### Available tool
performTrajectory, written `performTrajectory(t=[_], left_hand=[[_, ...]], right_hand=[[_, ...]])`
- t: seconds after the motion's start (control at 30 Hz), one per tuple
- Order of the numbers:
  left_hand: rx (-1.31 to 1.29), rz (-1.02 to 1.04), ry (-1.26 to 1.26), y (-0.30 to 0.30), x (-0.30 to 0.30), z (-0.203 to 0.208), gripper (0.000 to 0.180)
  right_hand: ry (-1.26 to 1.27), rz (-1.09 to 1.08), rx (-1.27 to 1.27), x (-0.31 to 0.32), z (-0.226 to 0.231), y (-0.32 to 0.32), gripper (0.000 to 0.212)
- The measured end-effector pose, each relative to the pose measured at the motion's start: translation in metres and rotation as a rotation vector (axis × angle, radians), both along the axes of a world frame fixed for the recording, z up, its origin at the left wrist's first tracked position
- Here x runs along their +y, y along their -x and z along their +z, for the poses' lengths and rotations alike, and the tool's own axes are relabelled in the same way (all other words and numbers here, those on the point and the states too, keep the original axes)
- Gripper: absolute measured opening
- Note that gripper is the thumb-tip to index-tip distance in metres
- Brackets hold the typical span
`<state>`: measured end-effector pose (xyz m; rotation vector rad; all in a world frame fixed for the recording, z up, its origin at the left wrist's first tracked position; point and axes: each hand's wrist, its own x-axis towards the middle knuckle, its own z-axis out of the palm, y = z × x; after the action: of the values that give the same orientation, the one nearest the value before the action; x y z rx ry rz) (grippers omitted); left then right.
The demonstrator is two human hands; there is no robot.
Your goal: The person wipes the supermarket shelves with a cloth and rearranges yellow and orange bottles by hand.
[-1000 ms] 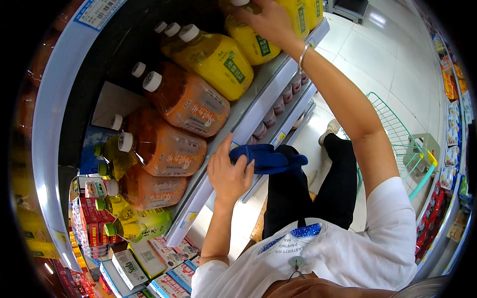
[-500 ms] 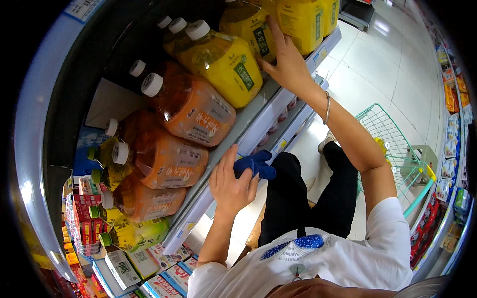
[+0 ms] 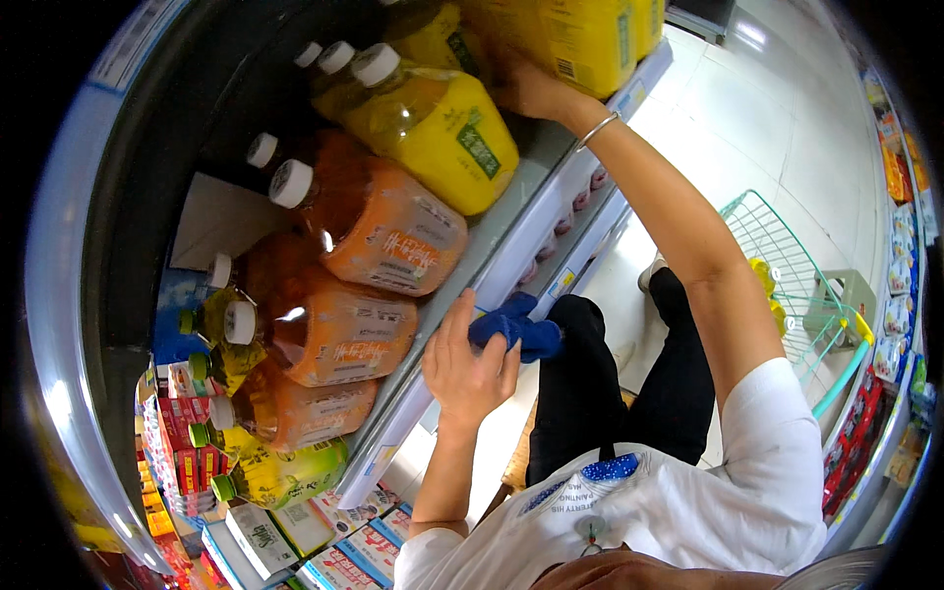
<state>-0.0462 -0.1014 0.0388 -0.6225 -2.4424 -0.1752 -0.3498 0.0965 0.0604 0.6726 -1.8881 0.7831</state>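
Observation:
My left hand [image 3: 469, 369] rests at the shelf's front edge [image 3: 447, 334], its fingers closed around a bunched dark blue cloth [image 3: 518, 328]. The cloth's lobes look glove-like. Farther along the shelf, my right hand [image 3: 536, 90] reaches in between yellow-labelled drink bottles; its fingers are in shadow and mostly hidden. One large yellow bottle [image 3: 433, 128] leans just left of that hand, and another yellow bottle [image 3: 440, 44] stands behind it. More yellow bottles [image 3: 565, 39] sit to its right. Large orange drink bottles [image 3: 393, 231] line the shelf before my left hand.
Bottles with green caps [image 3: 285, 472] stand at the shelf's near end, by stacked boxes [image 3: 261, 541]. A lower shelf [image 3: 580, 236] holds round packed items. At right are a green wire cart [image 3: 787, 246] with yellow bottles, a grey stool [image 3: 846, 305] and another stocked shelf [image 3: 890, 256].
My right hand has moved from the front of a yellow bottle deeper between the bottles. The bottle behind has shifted left. My left hand keeps the blue cloth at the shelf edge.

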Motion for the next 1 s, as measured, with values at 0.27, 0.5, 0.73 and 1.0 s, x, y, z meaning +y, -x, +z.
performTrajectory(t=[0.27,0.5,0.73,1.0], left_hand=[[0.046,0.029,0.033,-0.001,0.001,-0.012,0.026],[0.215,0.041,0.148,0.004,0.005,-0.018,0.037],[0.261,0.076,0.156,0.007,0.01,-0.022,0.042],[0.252,-0.006,0.086,0.01,0.001,-0.02,0.035]], right_hand=[[0.296,0.025,-0.271,0.054,-0.065,-0.207,0.016],[0.216,-0.694,-0.747,0.218,-0.215,-0.327,0.023],[0.462,-1.479,-0.874,0.346,-0.316,-0.385,0.056],[0.509,-1.428,-1.427,0.394,-0.334,-0.389,0.078]])
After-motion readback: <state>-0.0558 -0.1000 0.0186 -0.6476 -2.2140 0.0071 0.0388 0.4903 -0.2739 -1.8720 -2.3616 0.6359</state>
